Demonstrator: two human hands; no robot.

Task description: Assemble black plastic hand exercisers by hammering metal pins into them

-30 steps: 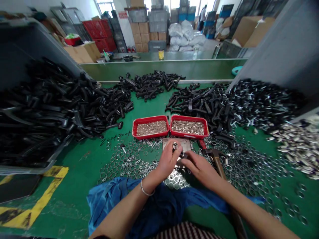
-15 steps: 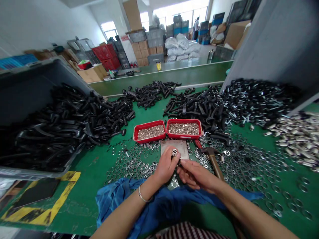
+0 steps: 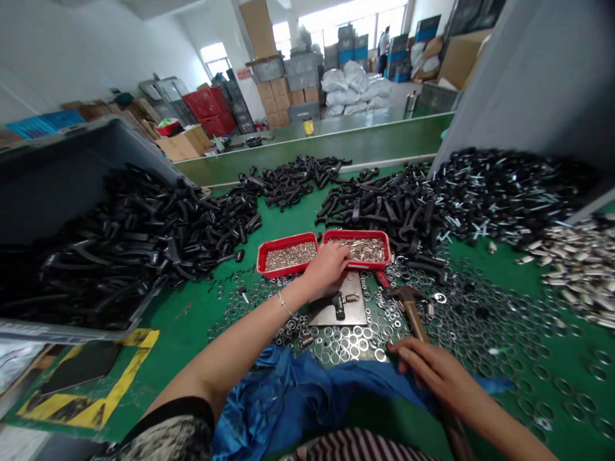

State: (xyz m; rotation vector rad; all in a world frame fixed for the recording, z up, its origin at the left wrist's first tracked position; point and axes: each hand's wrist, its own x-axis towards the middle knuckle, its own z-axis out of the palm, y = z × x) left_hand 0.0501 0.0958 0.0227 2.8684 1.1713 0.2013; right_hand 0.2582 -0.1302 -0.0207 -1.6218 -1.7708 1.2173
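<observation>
My left hand (image 3: 327,270) rests over the near edge of the right-hand red tray (image 3: 358,233), its fingers on the silver pins heaped inside. I cannot tell whether it holds any. My right hand (image 3: 427,366) lies lower on the table, curled around the wooden handle of a claw hammer (image 3: 407,294). A steel plate (image 3: 353,314) lies between my hands, bearing a small black part with a metal fitting (image 3: 340,306). Steel washers (image 3: 346,346) are scattered around the plate.
A second red tray of small metal pieces (image 3: 287,253) touches the first. Black curved plastic parts (image 3: 192,224) are heaped around them and in a grey bin (image 3: 62,173). Silver cylinders (image 3: 581,269) lie at right. Blue cloth (image 3: 273,397) covers my lap.
My left hand has moved from the plate to the red tray, leaving the black part on the plate. My right hand has moved back to the hammer handle. The view has tilted slightly.
</observation>
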